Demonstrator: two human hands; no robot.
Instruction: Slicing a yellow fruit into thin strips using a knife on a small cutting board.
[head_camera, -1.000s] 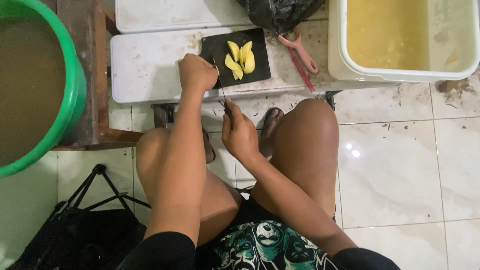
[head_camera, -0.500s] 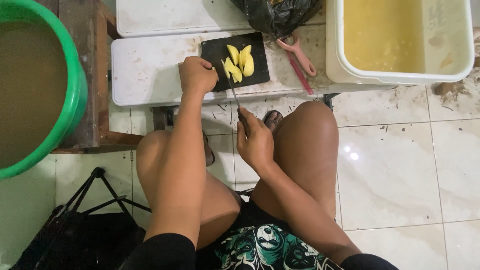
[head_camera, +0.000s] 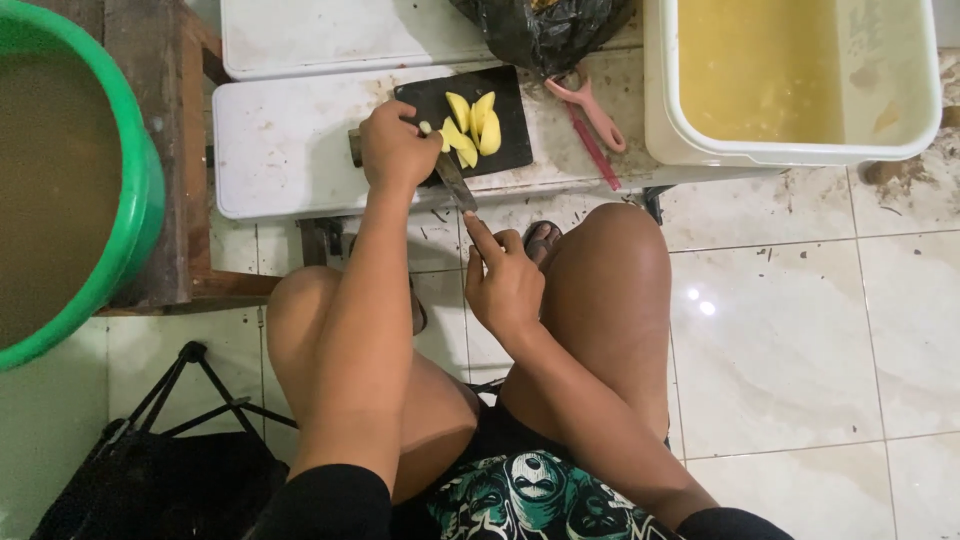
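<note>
Two tubs, green basin (head_camera: 130, 215) of brown liquid, white tub (head_camera: 800, 150) of yellowish liquid

Green tub (head_camera: 135, 220) of murky water, white tub (head_camera: 800, 150), pink peeler (head_camera: 592, 108), black bag (head_camera: 540, 30)
</note>
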